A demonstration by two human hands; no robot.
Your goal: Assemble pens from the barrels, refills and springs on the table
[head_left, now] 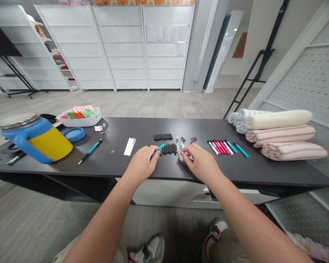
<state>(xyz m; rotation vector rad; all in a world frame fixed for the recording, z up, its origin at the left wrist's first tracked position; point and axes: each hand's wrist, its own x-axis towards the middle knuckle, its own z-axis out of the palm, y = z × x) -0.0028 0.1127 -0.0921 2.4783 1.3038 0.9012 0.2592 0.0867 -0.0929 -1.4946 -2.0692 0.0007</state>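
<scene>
My left hand (143,162) is closed around a teal pen barrel (161,147), whose end points up and right. Beside it lie a row of black grip sleeves (169,149) and a second row of short black pieces (163,136). My right hand (200,159) has thumb and forefinger pinched together at the small clear and coloured pen parts (177,144); what they hold, if anything, is too small to make out. Just beyond that hand is a little pile of metal-looking parts (193,138). Farther right, red, white and teal pen barrels (222,147) lie side by side.
White refill-like sticks (129,146) and a teal-and-black pen (90,151) lie to the left. A blue-and-yellow mug (44,140), a blue lid (74,134) and a white basket (83,118) of colourful packets stand farther left. Rolled towels (282,131) are stacked at the table's (263,171) right end.
</scene>
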